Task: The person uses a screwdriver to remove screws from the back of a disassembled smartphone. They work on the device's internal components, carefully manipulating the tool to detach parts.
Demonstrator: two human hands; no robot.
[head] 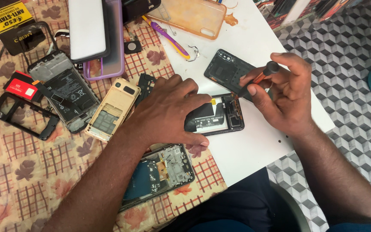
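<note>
Left hand (168,109) lies flat, fingers spread, pressing down on an opened black phone (220,116) at the middle of the white table (245,150); the palm hides the phone's left half, thumb along its near edge. Right hand (286,96), at approx 3 o'clock from the phone, is pinched shut on a small screwdriver (260,78) w/ orange shaft & dark cap; index finger rests on the cap, tip angled down to the phone's top right corner, touching or just above it, can't tell which. A black back cover (226,68) w/ camera cutout lies at 12 o'clock from the phone, just beside it, partly behind the screwdriver. At 9 o'clock of the left hand: a gold keypad-phone shell (112,109), then a stripped phone w/ battery showing (65,92), and a black frame (24,116) further left, all on the leaf-print checked cloth (31,172). At 6 o'clock, under the left forearm, another opened phone w/ bare circuit board (166,169). At 12 o'clock, far edge: a clear orange case (190,17), a purple-yellow toothbrush (168,38), a purple case (108,51) under a white slab.
</note>
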